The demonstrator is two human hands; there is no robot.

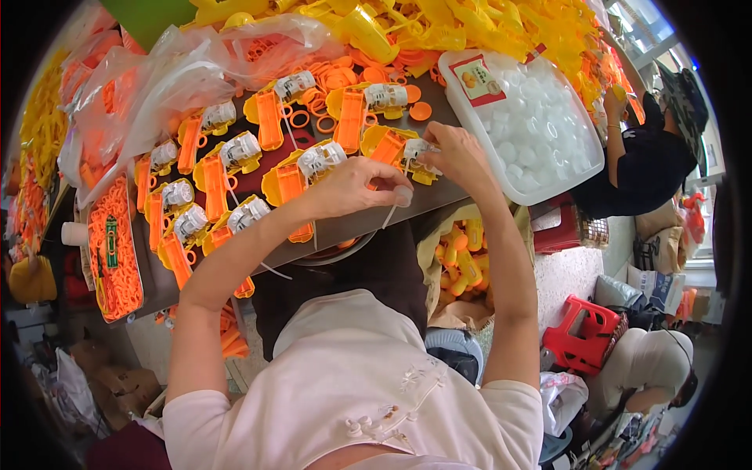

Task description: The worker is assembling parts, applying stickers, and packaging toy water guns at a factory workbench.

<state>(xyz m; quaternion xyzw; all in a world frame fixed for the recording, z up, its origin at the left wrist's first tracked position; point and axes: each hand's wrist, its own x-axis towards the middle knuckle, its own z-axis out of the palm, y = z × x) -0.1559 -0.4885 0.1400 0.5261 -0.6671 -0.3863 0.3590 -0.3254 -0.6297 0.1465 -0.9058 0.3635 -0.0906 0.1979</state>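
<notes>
My left hand (352, 188) pinches a small translucent white cap (403, 197) between thumb and fingertips, just past the table's near edge. A thin white strip (389, 216) hangs down beside that cap. My right hand (464, 157) reaches over the table, its fingers closed at the white mechanism of the rightmost toy half-shell (385, 146); whether they grip it or something smaller is hidden. Several similar yellow half-shells (218, 182) lie in rows to the left, each with an orange part and a white cylindrical mechanism. One half-shell (293, 182) lies partly behind my left wrist.
At right stands a white plastic tub (513, 188) full of translucent caps. Yellow parts (501, 31) heap at the back, with orange rings (323, 123) before them. A tray of orange pieces (117, 270) sits left; a bag of yellow-orange toys (462, 262) stands below. Two people are at right.
</notes>
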